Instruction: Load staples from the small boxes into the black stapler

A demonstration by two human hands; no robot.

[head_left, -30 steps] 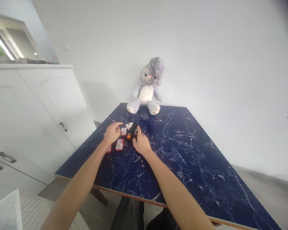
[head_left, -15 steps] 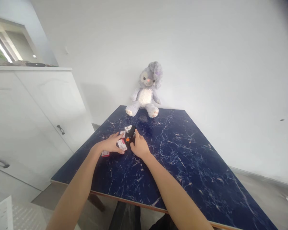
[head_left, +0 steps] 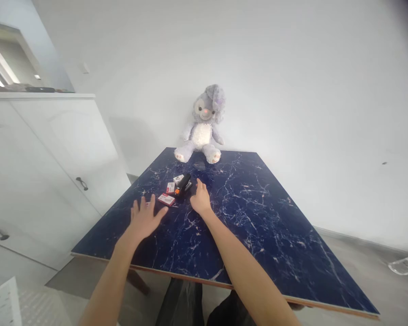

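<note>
My left hand (head_left: 144, 220) is spread open over the left part of the table, partly hiding a small red-edged box (head_left: 147, 204) beneath its fingers. Beyond its thumb lies a red and white box (head_left: 166, 199), with a smaller red and white box (head_left: 170, 188) behind it. A black stapler (head_left: 182, 184) with an orange patch rests beside these, and a white box (head_left: 178, 179) touches its far left side. To the right of the stapler, my right hand (head_left: 200, 198) is empty with its fingers extended, apart from the stapler.
A grey plush rabbit (head_left: 202, 129) sits at the far edge of the blue marbled table (head_left: 251, 217), against the wall. White cabinets (head_left: 54, 154) stand on the left. A clear plastic item (head_left: 406, 267) lies on the floor at right.
My left hand has come off the boxes, moved back toward me and spread its fingers. My right hand has let go of the stapler and shifted slightly right. The camera view has shifted a little.
</note>
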